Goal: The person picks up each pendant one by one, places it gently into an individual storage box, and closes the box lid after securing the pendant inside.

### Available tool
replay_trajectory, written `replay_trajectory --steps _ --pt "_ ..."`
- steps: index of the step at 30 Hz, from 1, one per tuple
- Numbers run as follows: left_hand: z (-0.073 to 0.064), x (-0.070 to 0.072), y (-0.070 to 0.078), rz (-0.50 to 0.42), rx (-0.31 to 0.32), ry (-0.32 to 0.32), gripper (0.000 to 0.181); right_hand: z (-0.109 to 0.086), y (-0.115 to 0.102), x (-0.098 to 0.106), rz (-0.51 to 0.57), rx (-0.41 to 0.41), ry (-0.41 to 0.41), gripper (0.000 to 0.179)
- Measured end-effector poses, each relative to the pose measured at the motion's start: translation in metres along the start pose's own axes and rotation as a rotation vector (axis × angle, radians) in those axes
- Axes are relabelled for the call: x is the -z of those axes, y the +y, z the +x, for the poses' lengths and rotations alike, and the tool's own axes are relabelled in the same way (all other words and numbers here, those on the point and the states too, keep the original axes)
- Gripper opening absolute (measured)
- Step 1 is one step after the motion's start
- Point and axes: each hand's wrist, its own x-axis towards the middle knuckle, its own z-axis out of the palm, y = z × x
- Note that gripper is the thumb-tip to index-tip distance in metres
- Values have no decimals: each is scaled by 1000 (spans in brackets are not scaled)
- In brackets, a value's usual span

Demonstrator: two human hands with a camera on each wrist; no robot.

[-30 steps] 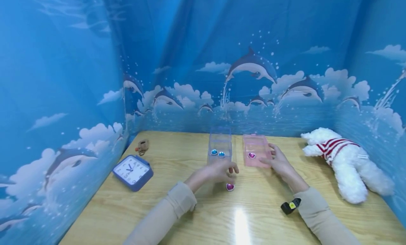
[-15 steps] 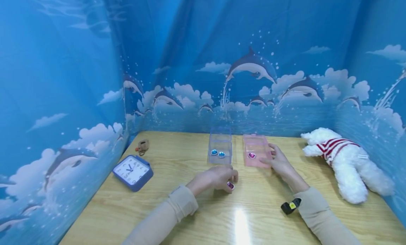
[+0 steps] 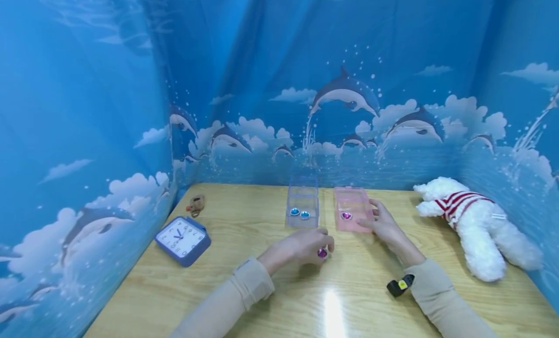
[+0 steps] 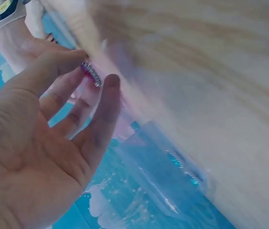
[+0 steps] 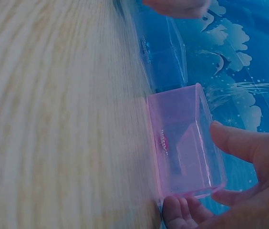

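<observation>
My left hand (image 3: 302, 246) pinches a pink gem with a sparkly silver rim (image 3: 322, 252) between thumb and fingers, in front of the two boxes. The left wrist view shows this gem (image 4: 92, 74) edge-on at the fingertips. To the right, my right hand (image 3: 386, 226) holds the side of a clear pink plastic box (image 3: 359, 225), its thumb at the rim and other fingers along the wall. Inside that box lies another pink gem (image 3: 346, 215). A clear bluish plastic box (image 3: 303, 202) stands to its left with two blue gems (image 3: 304, 215) in it.
A blue-framed clock (image 3: 183, 240) lies at the left of the wooden table (image 3: 244, 207), a small brown trinket (image 3: 197, 203) behind it. On the right lies a white plush toy (image 3: 476, 221) in a striped top. A dolphin-print curtain (image 3: 262, 85) encloses the table.
My left hand has come down to the pink gem on the table, taken hold of it and shifted it slightly right and up. My right hand stays at the pink box.
</observation>
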Motion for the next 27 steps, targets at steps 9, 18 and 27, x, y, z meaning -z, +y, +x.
replay_trajectory --steps 9,18,27 --pt "18 17 3 -129 -135 81 26 0 -1 2 8 -23 -3 94" --pt "39 33 -1 -201 -135 112 34 0 -1 4 16 -31 -13 94" --pt "67 41 -7 -223 -39 182 34 0 -1 6 37 -26 -31 93"
